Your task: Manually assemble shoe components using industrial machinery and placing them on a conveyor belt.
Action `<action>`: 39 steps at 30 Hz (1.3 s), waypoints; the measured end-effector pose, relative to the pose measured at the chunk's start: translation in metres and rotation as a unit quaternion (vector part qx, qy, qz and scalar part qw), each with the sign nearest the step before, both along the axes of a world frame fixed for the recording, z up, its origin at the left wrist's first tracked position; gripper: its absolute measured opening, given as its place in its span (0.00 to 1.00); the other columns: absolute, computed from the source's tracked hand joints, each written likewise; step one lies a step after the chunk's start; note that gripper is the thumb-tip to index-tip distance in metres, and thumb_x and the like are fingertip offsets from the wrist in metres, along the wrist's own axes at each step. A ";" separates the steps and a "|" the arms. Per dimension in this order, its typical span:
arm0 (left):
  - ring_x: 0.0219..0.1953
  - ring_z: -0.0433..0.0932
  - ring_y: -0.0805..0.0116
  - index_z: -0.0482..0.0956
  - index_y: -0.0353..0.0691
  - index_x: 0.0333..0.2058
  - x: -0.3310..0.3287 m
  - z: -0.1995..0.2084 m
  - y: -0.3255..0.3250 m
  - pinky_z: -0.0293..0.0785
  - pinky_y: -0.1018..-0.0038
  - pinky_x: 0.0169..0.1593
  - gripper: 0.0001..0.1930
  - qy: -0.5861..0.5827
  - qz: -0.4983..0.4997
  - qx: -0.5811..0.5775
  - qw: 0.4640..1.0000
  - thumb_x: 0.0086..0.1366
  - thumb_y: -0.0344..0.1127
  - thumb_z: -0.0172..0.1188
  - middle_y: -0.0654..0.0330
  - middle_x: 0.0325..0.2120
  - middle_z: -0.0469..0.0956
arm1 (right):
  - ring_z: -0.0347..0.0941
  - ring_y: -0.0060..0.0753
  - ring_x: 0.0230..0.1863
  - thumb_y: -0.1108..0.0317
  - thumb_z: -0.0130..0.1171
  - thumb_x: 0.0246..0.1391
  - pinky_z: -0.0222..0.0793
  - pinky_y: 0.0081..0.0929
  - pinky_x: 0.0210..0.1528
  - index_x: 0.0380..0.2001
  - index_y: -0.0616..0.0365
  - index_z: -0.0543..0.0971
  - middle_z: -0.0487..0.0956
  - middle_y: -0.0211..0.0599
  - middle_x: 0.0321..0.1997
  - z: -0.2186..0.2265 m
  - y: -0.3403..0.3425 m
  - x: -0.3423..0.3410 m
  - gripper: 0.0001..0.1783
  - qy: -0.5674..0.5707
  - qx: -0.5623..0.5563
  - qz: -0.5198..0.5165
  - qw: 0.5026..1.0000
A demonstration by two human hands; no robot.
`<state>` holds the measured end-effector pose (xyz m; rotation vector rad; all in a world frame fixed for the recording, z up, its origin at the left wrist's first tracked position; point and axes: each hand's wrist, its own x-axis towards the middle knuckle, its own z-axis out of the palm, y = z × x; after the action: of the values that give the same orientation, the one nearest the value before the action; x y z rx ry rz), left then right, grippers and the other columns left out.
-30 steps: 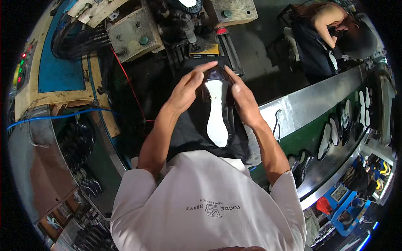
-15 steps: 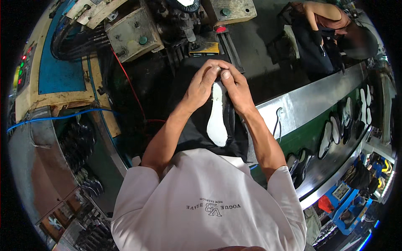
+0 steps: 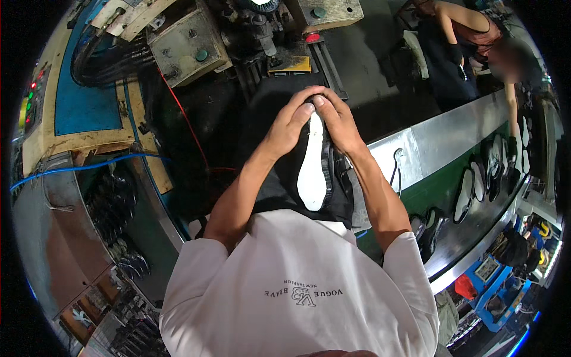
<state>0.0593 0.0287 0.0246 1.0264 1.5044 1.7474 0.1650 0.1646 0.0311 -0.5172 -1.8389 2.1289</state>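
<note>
Both my hands hold a black shoe [image 3: 324, 172] sole-up in front of my chest, its white insole-shaped sole [image 3: 311, 166] facing me. My left hand [image 3: 291, 122] grips the toe end from the left. My right hand [image 3: 336, 119] grips the same end from the right, and the fingertips of both hands meet over the toe. The heel end points toward my white shirt.
A grey machine [image 3: 196, 41] with green buttons and a red button stands ahead. A metal-edged conveyor [image 3: 452, 137] with several shoes and soles runs on the right, and another person [image 3: 470, 47] works beside it. A blue cable [image 3: 89, 166] and a rack of dark shoes [image 3: 119, 220] lie at the left.
My hands have slid up the shoe and closed together over its toe end, and the shoe has tilted slightly toward the machine. The person at the conveyor has shifted position.
</note>
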 end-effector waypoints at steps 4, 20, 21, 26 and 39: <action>0.68 0.73 0.61 0.73 0.34 0.68 0.005 -0.009 0.007 0.63 0.67 0.73 0.21 0.088 0.047 -0.030 0.995 0.82 0.35 0.49 0.51 0.65 0.75 | 0.73 0.25 0.54 0.54 0.56 0.77 0.69 0.26 0.59 0.59 0.63 0.79 0.81 0.37 0.52 -0.012 0.002 -0.002 0.22 -0.008 0.019 -0.015 1.000; 0.67 0.71 0.65 0.76 0.38 0.67 -0.014 -0.014 0.035 0.64 0.68 0.72 0.27 -0.196 -0.083 -0.078 0.974 0.81 0.51 0.55 0.56 0.63 0.77 | 0.76 0.32 0.57 0.52 0.51 0.79 0.70 0.30 0.62 0.65 0.67 0.74 0.81 0.42 0.57 -0.012 0.002 0.004 0.28 -0.068 -0.065 -0.074 0.993; 0.67 0.71 0.65 0.76 0.38 0.67 -0.013 -0.015 0.037 0.64 0.68 0.72 0.27 -0.198 -0.083 -0.078 0.974 0.81 0.51 0.55 0.56 0.63 0.77 | 0.75 0.33 0.60 0.51 0.51 0.79 0.69 0.31 0.65 0.68 0.66 0.72 0.80 0.43 0.61 -0.012 0.006 0.007 0.30 -0.076 -0.170 -0.075 0.980; 0.57 0.76 0.70 0.78 0.36 0.63 -0.008 -0.017 0.038 0.71 0.72 0.65 0.19 -0.061 -0.058 -0.099 0.991 0.80 0.38 0.55 0.58 0.55 0.81 | 0.69 0.35 0.71 0.52 0.52 0.79 0.62 0.34 0.74 0.77 0.65 0.62 0.72 0.48 0.72 -0.039 0.012 0.026 0.36 -0.011 -0.222 -0.022 0.975; 0.63 0.76 0.64 0.77 0.37 0.64 -0.007 -0.029 0.025 0.67 0.68 0.69 0.21 -0.067 0.000 -0.113 0.991 0.80 0.41 0.54 0.54 0.59 0.80 | 0.49 0.52 0.85 0.59 0.69 0.67 0.45 0.42 0.84 0.83 0.61 0.46 0.55 0.62 0.83 -0.038 -0.019 0.042 0.54 -0.096 -0.040 0.009 0.995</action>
<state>0.0521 0.0540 -0.0048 0.7799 1.5737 1.5695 0.2066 0.1452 -0.0066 -0.7500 -1.8662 2.2415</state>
